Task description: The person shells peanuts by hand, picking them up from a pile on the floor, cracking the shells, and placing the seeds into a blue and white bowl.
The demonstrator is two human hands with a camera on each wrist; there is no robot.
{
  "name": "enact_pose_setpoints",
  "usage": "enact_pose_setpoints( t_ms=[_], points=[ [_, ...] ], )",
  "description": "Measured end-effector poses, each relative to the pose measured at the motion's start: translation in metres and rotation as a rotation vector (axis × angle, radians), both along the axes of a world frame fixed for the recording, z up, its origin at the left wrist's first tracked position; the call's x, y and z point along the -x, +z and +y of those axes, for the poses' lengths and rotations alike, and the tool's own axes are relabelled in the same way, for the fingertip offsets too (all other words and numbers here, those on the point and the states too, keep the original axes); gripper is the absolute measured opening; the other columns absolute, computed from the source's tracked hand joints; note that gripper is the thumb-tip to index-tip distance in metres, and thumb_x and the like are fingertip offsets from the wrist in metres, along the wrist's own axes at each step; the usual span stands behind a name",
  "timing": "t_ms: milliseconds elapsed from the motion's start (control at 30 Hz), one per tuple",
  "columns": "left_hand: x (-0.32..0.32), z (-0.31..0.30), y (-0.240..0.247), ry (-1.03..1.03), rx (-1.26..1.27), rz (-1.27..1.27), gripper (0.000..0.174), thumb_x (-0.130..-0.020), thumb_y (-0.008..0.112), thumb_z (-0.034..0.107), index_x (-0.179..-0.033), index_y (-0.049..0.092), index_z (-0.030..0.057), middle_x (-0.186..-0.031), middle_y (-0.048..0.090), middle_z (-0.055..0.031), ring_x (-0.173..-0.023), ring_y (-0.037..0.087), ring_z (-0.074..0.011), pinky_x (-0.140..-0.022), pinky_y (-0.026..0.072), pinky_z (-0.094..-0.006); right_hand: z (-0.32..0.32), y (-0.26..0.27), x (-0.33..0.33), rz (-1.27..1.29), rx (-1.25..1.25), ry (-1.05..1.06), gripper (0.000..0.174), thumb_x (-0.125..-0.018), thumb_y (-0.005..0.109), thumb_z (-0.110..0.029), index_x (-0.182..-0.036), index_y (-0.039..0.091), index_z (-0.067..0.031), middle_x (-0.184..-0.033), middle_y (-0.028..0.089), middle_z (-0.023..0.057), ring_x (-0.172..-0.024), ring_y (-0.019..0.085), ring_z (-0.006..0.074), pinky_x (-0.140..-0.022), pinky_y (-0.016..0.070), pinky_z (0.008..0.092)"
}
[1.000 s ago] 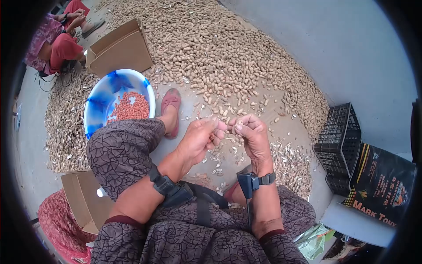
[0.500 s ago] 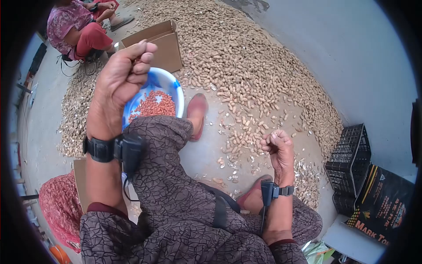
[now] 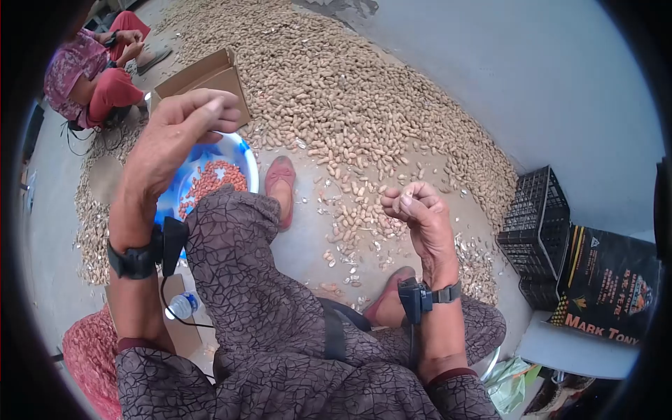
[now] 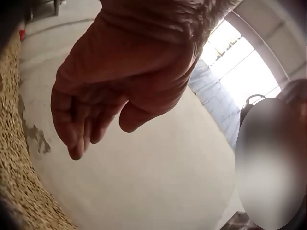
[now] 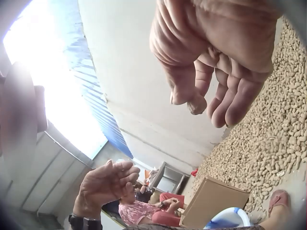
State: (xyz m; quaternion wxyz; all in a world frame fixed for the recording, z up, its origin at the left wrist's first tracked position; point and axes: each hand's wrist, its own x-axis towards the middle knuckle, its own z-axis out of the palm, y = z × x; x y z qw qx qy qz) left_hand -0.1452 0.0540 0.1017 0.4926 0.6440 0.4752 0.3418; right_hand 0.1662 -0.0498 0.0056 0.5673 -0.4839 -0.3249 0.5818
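My left hand (image 3: 185,129) is raised over the far side of a blue-and-white basin (image 3: 245,157). In the left wrist view its fingers (image 4: 72,120) bend loosely, the thumb stands apart from them, and nothing shows between. Red shelled peanut kernels (image 3: 210,183) lie in the basin, whose far part is hidden behind the hand. Out in front of the right knee, my right hand (image 3: 425,213) pinches a small pale-brown peanut (image 5: 196,104) between thumb and forefinger. Its other fingers curl in toward the palm.
A large heap of unshelled peanuts (image 3: 336,91) spreads along the wall. Behind the basin stands a cardboard box (image 3: 234,84); another person (image 3: 87,84) sits beyond it. Black crates (image 3: 532,217) and a printed black box (image 3: 605,287) stand at right. A plastic bottle (image 3: 183,306) lies at left.
The left hand has parted from the right and swung left over the basin; its fingers, curled half a second ago, have loosened. The right hand stays in front, still pinching.
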Motion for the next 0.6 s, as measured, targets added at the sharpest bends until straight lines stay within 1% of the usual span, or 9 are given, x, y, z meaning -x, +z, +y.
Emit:
enact_pose_setpoints(
  t_ms=[67,133,267,333,367,433,467,533,600],
  points=[
    [-0.029,-0.017,0.031,-0.205,-0.03,0.037,0.032,-0.087,0.045,0.021,-0.105,0.054,-0.003,-0.094,0.06,-0.0094,-0.085,0.057,-0.013,-0.074,0.0448,-0.0241,-0.003,0.018,0.002,-0.004,-0.051,0.01,0.012,-0.075,0.06,-0.007,-0.084,0.054,-0.002,-0.091,0.059,0.0133,-0.081,0.059,0.0177,-0.075,0.0472,0.0283],
    [-0.056,-0.029,0.046,-0.373,0.005,-0.093,0.029,-0.086,0.045,0.018,-0.103,0.055,-0.0037,-0.093,0.06,-0.0101,-0.084,0.058,-0.0136,-0.072,0.0454,-0.0236,-0.007,0.036,0.005,-0.008,-0.11,0.025,0.014,-0.074,0.061,-0.006,-0.085,0.054,-0.0017,-0.093,0.058,0.0138,-0.083,0.058,0.0178,-0.076,0.0467,0.0286],
    [-0.115,-0.057,0.039,-0.578,0.225,-0.097,0.027,-0.086,0.046,0.014,-0.105,0.052,-0.0039,-0.092,0.06,-0.0102,-0.084,0.057,-0.013,-0.072,0.046,-0.0253,-0.022,0.065,0.007,0.013,-0.259,0.055,0.017,-0.072,0.063,-0.004,-0.087,0.055,-0.0011,-0.097,0.056,0.0139,-0.085,0.057,0.0185,-0.076,0.0472,0.0304],
    [-0.138,-0.064,-0.002,-0.668,0.199,-0.26,0.026,-0.086,0.047,0.012,-0.106,0.051,-0.0036,-0.094,0.058,-0.0089,-0.084,0.057,-0.0126,-0.072,0.0462,-0.0255,-0.031,0.072,0.005,0.035,-0.313,0.091,0.017,-0.072,0.063,-0.004,-0.087,0.055,-0.0019,-0.099,0.056,0.0132,-0.087,0.057,0.0185,-0.078,0.0464,0.031],
    [-0.146,-0.069,-0.008,-0.683,0.19,-0.26,0.026,-0.086,0.047,0.012,-0.106,0.051,-0.0036,-0.094,0.058,-0.0089,-0.084,0.057,-0.0126,-0.072,0.0462,-0.0255,-0.036,0.076,0.003,0.056,-0.269,0.097,0.018,-0.072,0.064,-0.003,-0.087,0.056,-0.0029,-0.1,0.056,0.0115,-0.089,0.056,0.0173,-0.08,0.0452,0.0308],
    [-0.158,-0.077,-0.015,-0.661,0.34,-0.474,0.024,-0.085,0.049,0.011,-0.104,0.051,-0.0032,-0.096,0.056,-0.0077,-0.084,0.056,-0.0127,-0.072,0.0469,-0.0253,-0.044,0.073,0.001,0.042,-0.285,0.05,0.018,-0.072,0.064,-0.003,-0.088,0.056,-0.0031,-0.1,0.056,0.0107,-0.09,0.055,0.017,-0.08,0.0448,0.0304],
    [-0.162,-0.08,-0.018,-0.674,0.337,-0.467,0.024,-0.085,0.049,0.011,-0.104,0.051,-0.0032,-0.096,0.056,-0.0077,-0.084,0.056,-0.0127,-0.072,0.0469,-0.0253,-0.047,0.07,0.0,0.036,-0.294,0.012,0.019,-0.072,0.064,-0.003,-0.089,0.056,-0.0034,-0.1,0.056,0.0099,-0.09,0.055,0.0167,-0.081,0.0444,0.0301],
    [-0.17,-0.084,-0.022,-0.697,0.466,-0.621,0.021,-0.085,0.049,0.009,-0.102,0.052,-0.0026,-0.096,0.055,-0.0066,-0.083,0.056,-0.0127,-0.073,0.0476,-0.0254,-0.052,0.067,-0.004,0.039,-0.31,-0.009,0.024,-0.072,0.065,-0.003,-0.094,0.055,-0.0029,-0.098,0.056,0.009,-0.089,0.055,0.0157,-0.079,0.0445,0.029],
    [-0.176,-0.084,-0.028,-0.721,0.501,-0.619,0.02,-0.086,0.049,0.01,-0.101,0.052,-0.002,-0.094,0.055,-0.0063,-0.084,0.056,-0.0127,-0.075,0.0483,-0.0266,-0.055,0.064,-0.006,0.092,-0.27,-0.024,0.03,-0.071,0.065,-0.004,-0.098,0.052,-0.0013,-0.096,0.056,0.0085,-0.086,0.055,0.0142,-0.077,0.045,0.0268]
  ],
)
